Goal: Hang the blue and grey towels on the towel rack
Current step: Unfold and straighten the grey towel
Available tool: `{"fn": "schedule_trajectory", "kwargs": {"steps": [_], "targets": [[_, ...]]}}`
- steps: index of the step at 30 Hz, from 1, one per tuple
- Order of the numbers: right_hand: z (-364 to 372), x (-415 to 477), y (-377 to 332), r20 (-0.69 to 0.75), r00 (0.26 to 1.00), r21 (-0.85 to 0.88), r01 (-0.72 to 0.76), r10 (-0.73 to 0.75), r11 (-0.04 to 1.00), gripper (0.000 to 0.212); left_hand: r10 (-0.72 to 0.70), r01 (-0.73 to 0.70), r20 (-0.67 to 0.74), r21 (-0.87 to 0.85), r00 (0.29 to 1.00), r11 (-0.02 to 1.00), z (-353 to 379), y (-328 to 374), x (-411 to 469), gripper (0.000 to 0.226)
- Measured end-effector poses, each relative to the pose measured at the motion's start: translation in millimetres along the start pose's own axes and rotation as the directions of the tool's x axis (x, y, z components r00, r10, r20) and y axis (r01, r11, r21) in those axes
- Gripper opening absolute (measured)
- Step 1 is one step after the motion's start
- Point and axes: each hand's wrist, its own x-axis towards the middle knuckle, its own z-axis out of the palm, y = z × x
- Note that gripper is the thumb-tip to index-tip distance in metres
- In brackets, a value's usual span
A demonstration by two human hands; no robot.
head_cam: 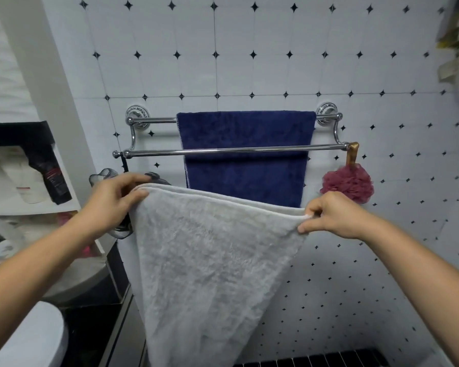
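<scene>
A chrome double-bar towel rack point(154, 153) is fixed to the tiled wall. The blue towel point(245, 160) hangs over its back bar, passing behind the front bar. I hold the grey towel point(210, 260) spread out below and in front of the rack. My left hand point(114, 197) grips its upper left corner and my right hand point(331, 215) pinches its upper right corner. The grey towel's top edge slopes down to the right and covers the blue towel's lower left part. The front bar carries no towel.
A pink bath pouf point(349, 185) hangs from the rack's right end on a gold loop. A dark mesh pouf point(104, 176) hangs at the left end, partly behind my left hand. Shelves with bottles point(53, 178) stand at the left. A white toilet lid point(29, 337) is lower left.
</scene>
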Motion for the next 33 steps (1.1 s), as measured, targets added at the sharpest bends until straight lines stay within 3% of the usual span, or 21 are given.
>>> {"fn": "schedule_trajectory", "kwargs": {"steps": [4, 8, 13, 16, 20, 23, 27, 30, 33], "targets": [[-9, 2, 3, -0.040, 0.999, 0.067, 0.032, -0.030, 0.997, 0.025, 0.222, -0.237, 0.100, 0.166, 0.970, 0.957, -8, 3, -1, 0.033], [-20, -1, -5, 0.104, 0.990, -0.039, 0.099, -0.095, 0.994, 0.037, 0.341, -0.373, 0.167, 0.233, 0.925, 0.898, -9, 5, -4, 0.019], [-28, -5, -5, 0.109, 0.994, -0.072, 0.029, -0.021, 0.997, 0.047, 0.184, -0.208, 0.145, 0.172, 0.972, 0.963, -2, -2, -4, 0.023], [-30, -4, -5, 0.147, 0.988, -0.052, -0.046, 0.053, 0.998, 0.011, 0.116, -0.131, 0.140, 0.107, 0.983, 0.986, 2, -4, -4, 0.025], [-31, -8, 3, 0.052, 0.983, 0.212, -0.184, 0.177, 0.960, 0.015, 0.083, -0.086, 0.099, 0.026, 0.992, 0.996, 6, 0, -2, 0.028], [-30, -12, 9, -0.017, 0.965, 0.464, -0.225, 0.262, 0.857, 0.008, 0.046, -0.044, 0.080, -0.030, 0.996, 0.999, 8, 3, 0, 0.028], [-25, -8, 8, -0.154, 0.920, 0.654, -0.179, 0.361, 0.735, 0.042, 0.009, -0.002, 0.088, -0.077, 0.996, 0.997, 9, 4, 2, 0.027], [-26, -7, 1, -0.194, 0.916, 0.702, -0.121, 0.351, 0.702, 0.026, -0.026, 0.032, 0.059, -0.104, 0.998, 0.994, 8, 2, 1, 0.028], [-28, -9, 2, -0.184, 0.943, 0.709, -0.068, 0.276, 0.702, 0.029, -0.059, 0.062, 0.051, -0.055, 0.997, 0.997, 5, -2, -1, 0.023]]}}
